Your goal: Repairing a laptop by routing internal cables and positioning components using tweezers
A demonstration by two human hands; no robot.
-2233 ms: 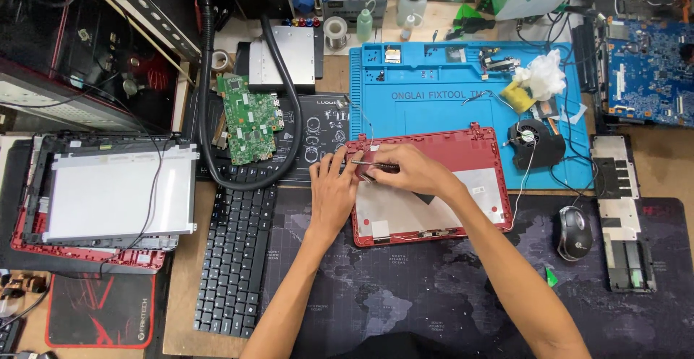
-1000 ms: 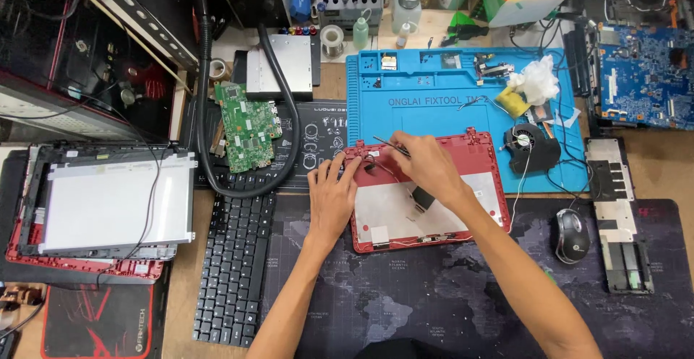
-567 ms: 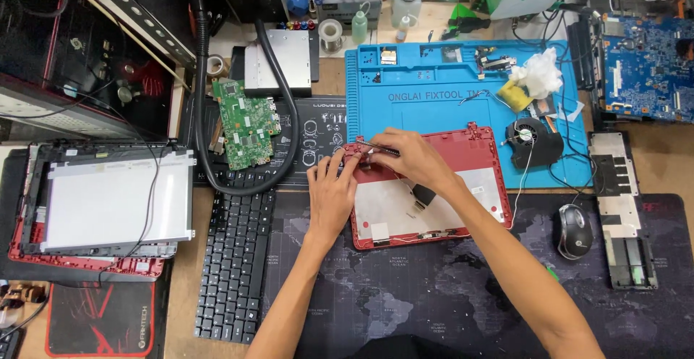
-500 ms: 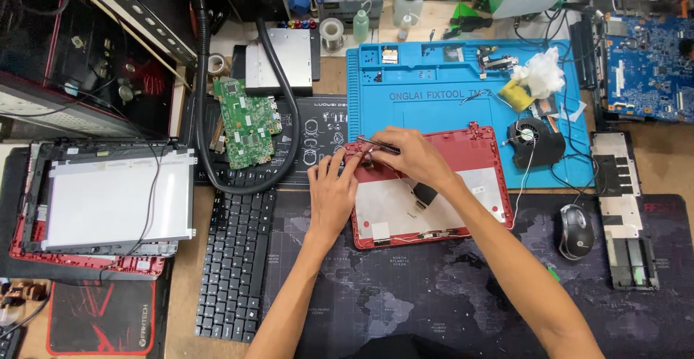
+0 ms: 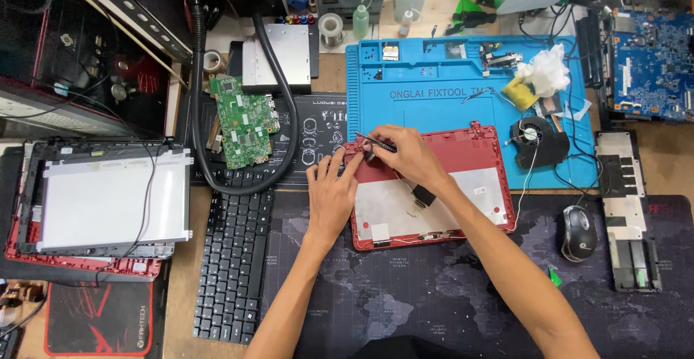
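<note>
The left hand (image 5: 331, 196) lies flat, grip released, fingers pressing the left edge of the red laptop shell (image 5: 463, 185) at table centre. The right hand (image 5: 405, 156) has its grip clenched on a slim tool (image 5: 374, 141) at the shell's far-left corner. Beyond lies a blue mat (image 5: 434, 84); far left, a green circuit board (image 5: 242, 129).

Laptop shell (image 5: 463, 185) lying partly on the work mat (image 5: 448, 91), partly on the desk pad (image 5: 434, 287), keyboard (image 5: 233, 265) sitting to its left, circuit board (image 5: 242, 129) lying behind the keyboard, screen panel (image 5: 108, 200) resting far left, mouse (image 5: 578, 232) sitting right, fan (image 5: 538, 140) lying behind the mouse.
</note>
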